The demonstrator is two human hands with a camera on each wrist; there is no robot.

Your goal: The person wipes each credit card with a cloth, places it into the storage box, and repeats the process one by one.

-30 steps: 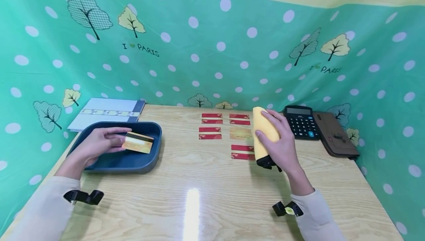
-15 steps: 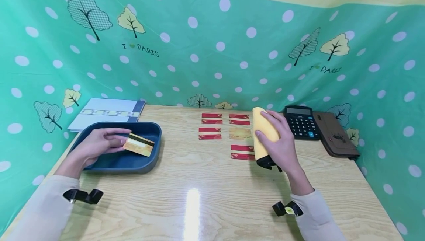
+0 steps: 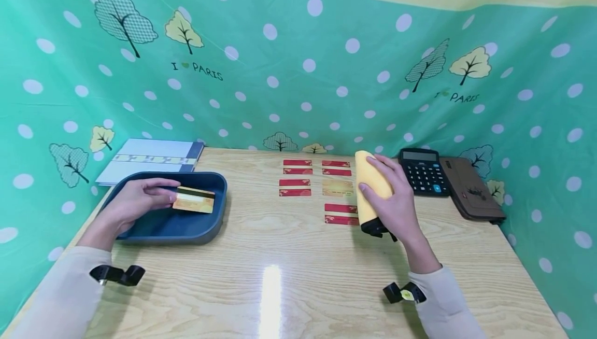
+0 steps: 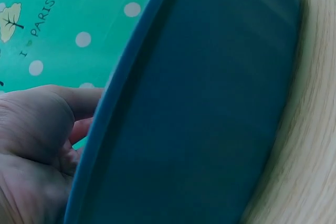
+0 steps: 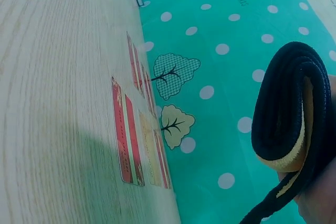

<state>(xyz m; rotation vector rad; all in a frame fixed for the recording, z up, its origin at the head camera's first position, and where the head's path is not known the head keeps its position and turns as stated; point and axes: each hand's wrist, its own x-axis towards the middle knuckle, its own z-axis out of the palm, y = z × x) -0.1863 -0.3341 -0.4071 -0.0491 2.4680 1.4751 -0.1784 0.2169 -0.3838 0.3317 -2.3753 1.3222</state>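
Note:
My left hand (image 3: 140, 199) pinches a gold bank card (image 3: 195, 202) by its left end, above the dark blue basin (image 3: 210, 232). The card's face with the black magnetic stripe shows. In the left wrist view the basin wall (image 4: 199, 103) hides the card and the fingertips of that hand (image 4: 37, 145). My right hand (image 3: 394, 194) grips a rolled yellow cloth (image 3: 364, 170), held upright-leaning over the table. From the right wrist, the end of the roll (image 5: 281, 108) shows coiled layers with black edging and a strap hanging down.
Mid-table lie several red cards (image 3: 295, 192) with pale bands and one gold card (image 3: 338, 187), in two columns. At the back right are a black calculator (image 3: 424, 173) and a brown zip case (image 3: 471, 191). A white-and-blue book (image 3: 149, 157) lies behind the basin.
The gold card in my left hand dips at its right end, then comes back nearly level, a touch further left. My right hand and the yellow roll stay in place.

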